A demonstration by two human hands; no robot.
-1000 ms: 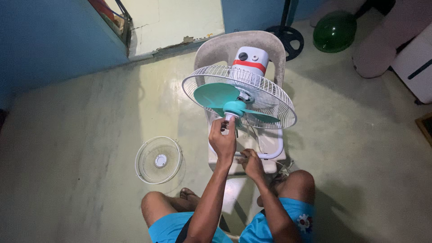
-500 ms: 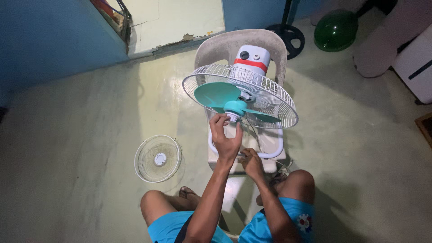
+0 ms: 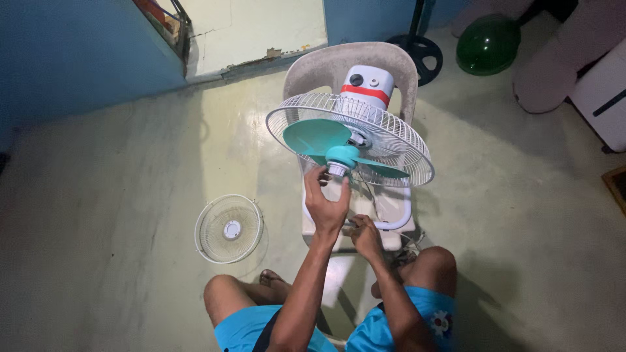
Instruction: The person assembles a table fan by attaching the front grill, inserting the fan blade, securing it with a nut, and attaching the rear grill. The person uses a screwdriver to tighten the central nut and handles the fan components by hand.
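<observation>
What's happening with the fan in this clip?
A seated person has a white fan propped on a plastic chair. The left hand pinches the small cap at the hub of the teal blades; the right hand steadies the base hoop. The front grille lies on the floor.

Glossy plastic blades [image 3: 312,137], wire guard [image 3: 398,140]

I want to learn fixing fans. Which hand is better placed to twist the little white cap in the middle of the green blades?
Probably the left hand: its fingertips are already at the white cap. The right hand sits lower, on the white base bar.
</observation>
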